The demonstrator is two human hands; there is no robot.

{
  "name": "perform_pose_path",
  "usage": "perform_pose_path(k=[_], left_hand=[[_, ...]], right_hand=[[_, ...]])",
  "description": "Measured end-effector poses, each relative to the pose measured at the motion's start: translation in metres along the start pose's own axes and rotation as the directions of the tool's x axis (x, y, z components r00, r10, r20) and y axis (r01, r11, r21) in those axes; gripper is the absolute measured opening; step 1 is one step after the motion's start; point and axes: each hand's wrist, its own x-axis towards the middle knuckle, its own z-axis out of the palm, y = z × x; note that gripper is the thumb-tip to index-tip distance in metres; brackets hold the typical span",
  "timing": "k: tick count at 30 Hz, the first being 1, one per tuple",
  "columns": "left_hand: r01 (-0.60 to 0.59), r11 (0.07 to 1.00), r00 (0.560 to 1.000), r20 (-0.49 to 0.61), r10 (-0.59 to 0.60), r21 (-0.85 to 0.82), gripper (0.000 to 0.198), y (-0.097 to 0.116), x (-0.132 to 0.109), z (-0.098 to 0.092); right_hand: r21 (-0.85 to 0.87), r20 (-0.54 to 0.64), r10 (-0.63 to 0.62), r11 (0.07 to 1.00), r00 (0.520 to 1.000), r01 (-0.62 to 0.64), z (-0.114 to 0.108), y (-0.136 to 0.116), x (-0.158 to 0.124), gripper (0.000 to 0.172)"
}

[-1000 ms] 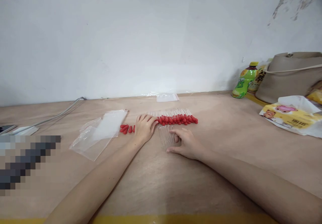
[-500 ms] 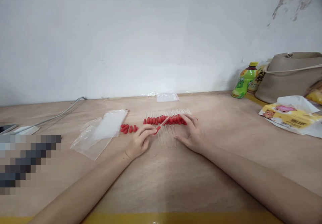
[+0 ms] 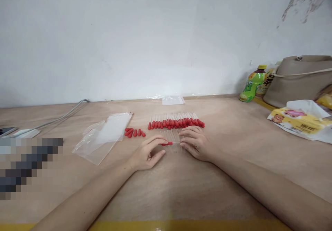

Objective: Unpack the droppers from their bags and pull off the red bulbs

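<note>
A dropper with a red rubber bulb and a clear thin tube lies level between my two hands. My left hand has its fingertips on the bulb end, with the thumb a little apart below. The fingers of my right hand are closed on the tube end, which they partly hide. Under and between the hands lie several loose clear tubes. Just beyond is a row of droppers, red bulbs toward me. Several loose red bulbs lie left of the row.
Clear plastic bags lie at left, and another small bag lies by the wall. A grey cable crosses the far left. At right stand a green bottle and a beige bag, with a yellow-white wipes pack before them.
The dropper has turned from slanted to level and moved nearer to me. My right hand has left the row and come to the tube end. My left hand has moved slightly right and nearer.
</note>
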Motion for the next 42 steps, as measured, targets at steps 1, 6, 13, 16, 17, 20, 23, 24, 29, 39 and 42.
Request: perform_pose_path(k=[1, 6, 13, 16, 17, 20, 23, 24, 29, 39, 42], left_hand=[[0.017, 1.000, 1.000, -0.008, -0.017, 0.018, 0.029, 0.001, 0.000, 0.002], [0.033, 0.995, 0.998, -0.049, -0.028, 0.097, 0.020, 0.000, 0.004, 0.015], [-0.022, 0.991, 0.998, -0.054, 0.029, 0.133, 0.018, -0.004, 0.009, 0.020], [-0.087, 0.982, 0.990, -0.095, 0.104, 0.166, 0.018, -0.003, 0.010, 0.021], [-0.102, 0.979, 0.987, -0.105, 0.121, 0.178, 0.018, -0.003, 0.010, 0.022], [-0.120, 0.973, 0.987, -0.084, 0.139, 0.199, 0.019, -0.002, 0.012, 0.022], [-0.133, 0.960, 0.985, -0.076, 0.156, 0.247, 0.013, 0.001, 0.013, 0.020], [-0.140, 0.954, 0.983, -0.077, 0.166, 0.265, 0.011, 0.002, 0.013, 0.019], [-0.164, 0.944, 0.982, -0.044, 0.184, 0.287, 0.009, 0.008, 0.012, 0.014], [-0.116, 0.963, 0.993, 0.031, 0.112, 0.242, 0.014, 0.008, 0.009, 0.009], [-0.085, 0.964, 0.995, -0.029, 0.096, 0.250, 0.012, 0.000, 0.004, 0.003]], right_hand=[[0.006, -0.002, -0.005, 1.000, 1.000, 0.005, 0.000, -0.001, 0.000, 0.015], [0.055, -0.004, -0.045, 0.997, 0.999, 0.045, 0.007, -0.005, 0.000, 0.014], [0.161, 0.029, -0.050, 0.986, 0.998, 0.045, 0.017, 0.001, 0.000, 0.015], [0.165, 0.009, -0.049, 0.985, 0.999, 0.047, 0.019, 0.001, 0.000, 0.016], [0.164, 0.006, -0.047, 0.985, 0.999, 0.045, 0.020, 0.001, 0.000, 0.016], [0.180, 0.000, -0.057, 0.982, 0.998, 0.056, 0.020, -0.001, 0.001, 0.018], [0.209, -0.031, -0.087, 0.974, 0.996, 0.091, 0.020, -0.004, 0.000, 0.016], [0.217, -0.036, -0.096, 0.971, 0.995, 0.102, 0.020, -0.004, 0.000, 0.016], [0.231, -0.004, -0.125, 0.965, 0.992, 0.122, 0.018, -0.007, -0.002, 0.015], [0.207, -0.042, -0.148, 0.966, 0.988, 0.154, 0.014, -0.008, -0.007, 0.014], [0.209, -0.082, -0.105, 0.971, 0.991, 0.120, 0.009, -0.002, -0.010, 0.016]])
